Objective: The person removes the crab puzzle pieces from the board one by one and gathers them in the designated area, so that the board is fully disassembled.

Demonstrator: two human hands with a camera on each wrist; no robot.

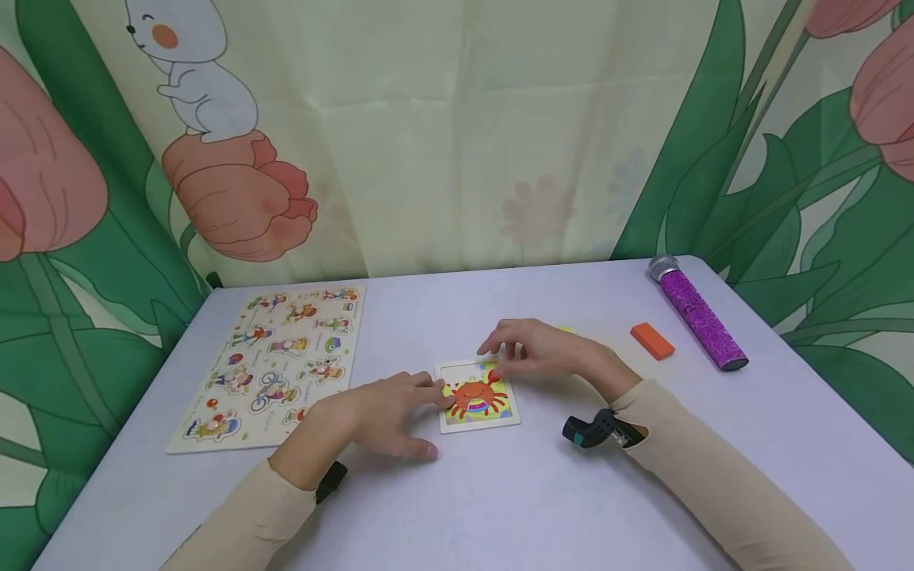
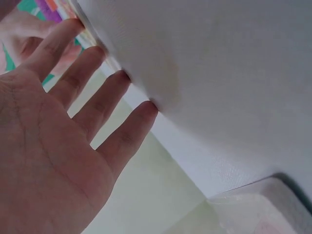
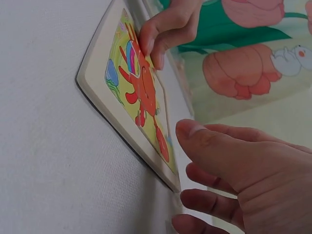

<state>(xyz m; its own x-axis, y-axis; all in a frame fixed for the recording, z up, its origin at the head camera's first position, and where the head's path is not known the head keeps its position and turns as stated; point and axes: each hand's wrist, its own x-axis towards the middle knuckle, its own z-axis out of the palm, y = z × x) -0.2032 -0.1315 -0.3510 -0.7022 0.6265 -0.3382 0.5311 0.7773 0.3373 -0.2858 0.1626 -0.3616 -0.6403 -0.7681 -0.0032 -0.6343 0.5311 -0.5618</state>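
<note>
A small square crab puzzle [image 1: 480, 398] in a pale frame lies flat on the table. Bare pale board shows along the far-left part of its recess, beside the red crab picture. My left hand [image 1: 393, 412] is at its left side, index fingertip over the picture's left edge, the other fingers stretched out in the left wrist view. Over the far right corner hovers my right hand [image 1: 539, 350], its fingers loosely bent. In the right wrist view the thumb [image 3: 207, 144] stands apart from the frame's edge, and nothing shows between thumb and fingers.
A large picture board [image 1: 267, 369] with many small figures lies at the left. To the right are an orange block [image 1: 652, 341] and a glittery purple microphone [image 1: 700, 317]. Something yellow [image 1: 565, 328] peeks out behind my right hand. A printed curtain [image 1: 464, 143] hangs behind the table.
</note>
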